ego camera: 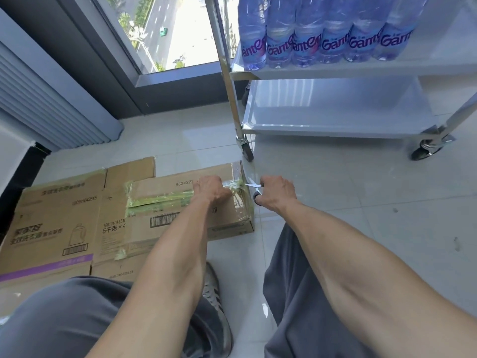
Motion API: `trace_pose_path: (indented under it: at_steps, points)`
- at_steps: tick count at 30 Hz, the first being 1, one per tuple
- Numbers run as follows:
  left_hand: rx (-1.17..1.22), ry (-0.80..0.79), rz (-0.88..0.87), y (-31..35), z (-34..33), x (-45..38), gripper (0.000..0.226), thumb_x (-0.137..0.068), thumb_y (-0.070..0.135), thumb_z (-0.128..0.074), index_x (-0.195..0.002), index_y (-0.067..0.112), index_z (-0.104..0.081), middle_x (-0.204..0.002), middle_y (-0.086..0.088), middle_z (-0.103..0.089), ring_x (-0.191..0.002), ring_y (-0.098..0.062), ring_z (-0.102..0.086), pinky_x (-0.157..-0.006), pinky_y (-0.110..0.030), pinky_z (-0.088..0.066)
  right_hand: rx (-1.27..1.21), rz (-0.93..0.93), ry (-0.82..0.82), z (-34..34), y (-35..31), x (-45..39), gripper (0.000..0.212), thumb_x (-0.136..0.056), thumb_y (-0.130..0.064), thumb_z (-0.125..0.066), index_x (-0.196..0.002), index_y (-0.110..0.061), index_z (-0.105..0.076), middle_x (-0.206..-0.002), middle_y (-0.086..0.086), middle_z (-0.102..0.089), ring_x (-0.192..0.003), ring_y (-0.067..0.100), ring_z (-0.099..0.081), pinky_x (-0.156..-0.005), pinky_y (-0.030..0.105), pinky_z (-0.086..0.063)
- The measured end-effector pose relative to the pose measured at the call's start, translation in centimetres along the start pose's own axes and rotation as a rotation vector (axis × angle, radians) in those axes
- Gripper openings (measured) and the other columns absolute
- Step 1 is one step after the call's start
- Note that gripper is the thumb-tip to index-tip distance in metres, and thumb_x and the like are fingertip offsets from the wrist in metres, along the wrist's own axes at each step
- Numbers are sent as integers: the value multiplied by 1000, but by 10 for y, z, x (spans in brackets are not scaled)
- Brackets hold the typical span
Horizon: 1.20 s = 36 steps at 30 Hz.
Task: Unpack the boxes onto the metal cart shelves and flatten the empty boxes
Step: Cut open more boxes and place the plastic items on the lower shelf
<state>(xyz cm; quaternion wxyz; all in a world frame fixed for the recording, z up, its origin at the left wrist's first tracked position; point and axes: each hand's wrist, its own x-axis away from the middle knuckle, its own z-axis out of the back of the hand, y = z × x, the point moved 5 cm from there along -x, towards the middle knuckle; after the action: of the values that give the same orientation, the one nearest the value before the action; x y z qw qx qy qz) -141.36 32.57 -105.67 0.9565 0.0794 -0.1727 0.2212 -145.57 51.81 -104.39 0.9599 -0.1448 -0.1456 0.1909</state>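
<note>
Left hand (210, 188) pinches tape (232, 186) on box (180, 218); right hand (277, 193) grips scissors (254, 186). Risk: blades nick the nearby left fingers.

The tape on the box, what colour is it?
Green tape, crinkled and shiny, on the brown box; head view.
</note>
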Motion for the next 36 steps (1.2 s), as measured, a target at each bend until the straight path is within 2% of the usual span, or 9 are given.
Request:
trace_pose_path:
  at_steps: [5,12,15,18,21,25,29,32,36]
  points:
    - [189,-86,2,1,4,11,19,-84,24,-51,-98,25,-62,-90,-2,-69,-89,-20,-64,-83,-30,-54,-427,-303,-236,3,9,-5,31,-73,-37,-66,-89,-10,-67,-85,6,-70,-81,23,-67,-64,27,-46]
    - [375,0,13,-13,24,18,17,-83,12,-50,-80,16,-66,-90,-3,-70,-84,-20,-64,-73,-33,-54,-386,-287,-107,15,4,-8,23,-72,-35,-66,-83,-15,-70,-80,2,-66,-76,22,-59,-65,27,-43]
    - [333,55,19,-18,25,22,17,-88,9,-51,-86,19,-65,-99,-5,-70,-85,-18,-60,-73,-31,-46,-334,-254,-10,19,-3,-9,19,-72,-34,-64,-84,-18,-67,-80,2,-66,-82,25,-62,-77,31,-48]
    - [300,60,26,-24,20,24,19,-92,13,-56,-106,16,-67,-111,-8,-69,-96,-22,-62,-87,-37,-53,-311,-260,66,24,-11,-13,21,-78,-34,-62,-90,-17,-64,-89,6,-67,-88,28,-64,-87,38,-52]
    - [221,17,30,-38,16,21,34,-90,19,-58,-124,17,-62,-123,-7,-65,-108,-25,-61,-97,-41,-51,-286,-318,-9,17,-13,-17,26,-82,-32,-63,-102,-15,-65,-97,7,-67,-92,28,-64,-91,41,-52]
    - [96,-27,46,-63,10,12,25,-91,16,-55,-115,18,-62,-111,-4,-66,-98,-18,-59,-91,-36,-50,-358,-452,-169,-15,-4,-8,34,-89,-23,-58,-119,-7,-61,-108,11,-65,-92,31,-67,-84,40,-58]
    - [-1,73,323,-120,6,2,37,-93,34,-53,-123,13,-59,-130,-16,-58,-123,-32,-51,-103,-46,-44,-722,-740,-320,-57,-3,-1,54,-91,-13,-57,-141,-2,-43,-104,22,-60,-81,36,-72,-76,44,-61]
    - [153,87,653,-164,8,5,71,-92,48,-57,-146,7,-37,-149,-28,-35,-138,-44,-33,-113,-55,-29,-999,-834,-351,-84,-14,-4,56,-78,-18,-63,-131,-3,-52,-101,16,-60,-87,34,-70,-75,38,-58]
    - [360,-3,964,-205,-8,33,100,-84,66,-54,-155,6,-17,-153,-31,-29,-139,-46,-33,-114,-55,-28,-921,-762,-249,-87,-25,-9,52,-65,-34,-79,-107,-8,-64,-94,11,-64,-86,33,-69,-68,40,-60]
